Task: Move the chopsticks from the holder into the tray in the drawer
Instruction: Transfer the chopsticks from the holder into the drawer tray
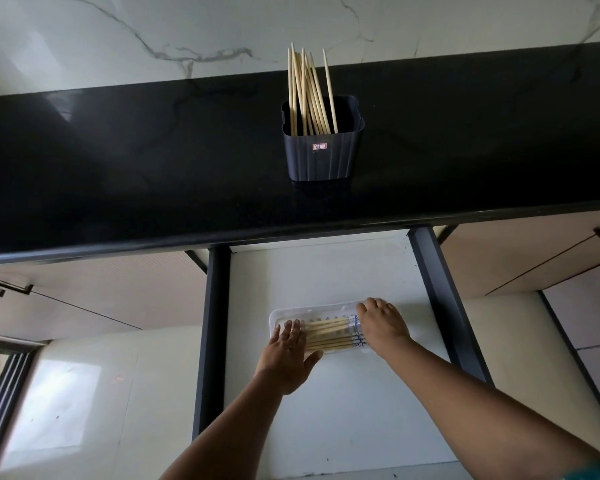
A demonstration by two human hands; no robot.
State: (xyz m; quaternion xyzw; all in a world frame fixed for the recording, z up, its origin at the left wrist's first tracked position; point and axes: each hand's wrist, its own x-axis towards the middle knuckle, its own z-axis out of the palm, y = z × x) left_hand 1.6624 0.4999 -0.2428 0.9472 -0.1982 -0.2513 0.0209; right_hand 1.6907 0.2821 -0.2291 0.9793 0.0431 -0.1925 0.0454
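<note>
Pale wooden chopsticks (326, 336) lie flat side by side in the clear tray (312, 308) on the open drawer (326, 271) floor, near its middle. The left hand (288, 351) rests spread flat on their left ends; the right hand (381, 323) covers the tray's right end, fingers loosely curved. More chopsticks (307, 88) stand upright in the dark holder (321, 154) toward the countertop's (118, 161) front edge.

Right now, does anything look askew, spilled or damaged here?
Nothing stands out. The chopsticks in the tray lie flat and parallel between the left hand and right hand. The rest lean loosely in the upright holder; nothing is spilled.
</note>
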